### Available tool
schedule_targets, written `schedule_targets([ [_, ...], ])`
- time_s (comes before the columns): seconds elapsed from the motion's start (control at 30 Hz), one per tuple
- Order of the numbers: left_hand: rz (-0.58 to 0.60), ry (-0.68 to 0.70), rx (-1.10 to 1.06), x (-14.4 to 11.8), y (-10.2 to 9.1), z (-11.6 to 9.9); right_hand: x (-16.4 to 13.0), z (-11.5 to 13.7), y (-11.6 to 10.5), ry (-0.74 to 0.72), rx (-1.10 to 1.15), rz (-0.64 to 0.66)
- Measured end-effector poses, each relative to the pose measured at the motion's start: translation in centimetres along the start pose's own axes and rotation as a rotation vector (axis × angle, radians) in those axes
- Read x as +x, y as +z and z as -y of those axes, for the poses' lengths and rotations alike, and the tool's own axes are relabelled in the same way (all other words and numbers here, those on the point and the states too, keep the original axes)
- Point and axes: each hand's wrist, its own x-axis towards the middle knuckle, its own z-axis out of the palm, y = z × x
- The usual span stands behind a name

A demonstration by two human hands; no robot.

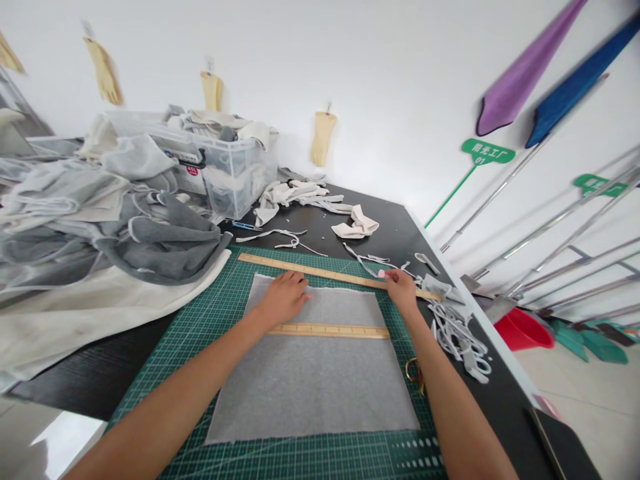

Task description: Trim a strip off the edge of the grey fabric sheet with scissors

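Grey cloth panel (315, 387), one, flat on green gridded cutting mat (300, 460); wooden ruler (330, 330) laid across. Left hand (286, 295): palm down near cloth's far edge, fingers loosely bent, gripping nothing. Right hand (401, 291): fingers curled together at second wooden ruler (320, 271); cannot tell whether anything is held. Black tabletop (390, 212): fabric scraps (357, 223), clear plastic bin (230, 170). White wall (375, 67): hanging yellow gloves (324, 139).

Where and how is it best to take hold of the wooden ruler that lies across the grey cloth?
Pinch its long edges near the right end, probably from above and the right. The narrow wooden ruler lies flat on the grey cloth; that end is uncovered, while the left forearm crosses by the other.
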Motion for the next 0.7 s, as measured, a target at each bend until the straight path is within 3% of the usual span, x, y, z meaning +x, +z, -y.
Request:
schedule_targets([
  [0.1,-0.005,-0.047,0.030,0.4,-0.3,0.2,0.1,-2.0,-0.3,0.015,-0.087,0.028],
  [0.2,-0.020,-0.079,0.006,0.6,-0.4,0.6,-0.3,-2.3,-0.1,0.000,-0.155,0.050],
  [0.33,-0.043,-0.118,-0.029,0.7,-0.6,1.2,-0.8,-1.0,-0.3,-0.036,-0.223,0.069],
  [0.47,-0.085,-0.151,0.005,0.5,-1.3,1.5,-1.1,2.1,-0.9,-0.107,-0.241,0.133],
  [0.53,-0.080,-0.187,0.036,0.4,-1.8,1.8,-1.5,4.5,-0.8,-0.189,-0.213,0.266],
  [0.7,-0.077,-0.276,0.076,0.2,-2.9,3.0,-5.1,10.7,0.9,-0.446,-0.117,0.744],
])
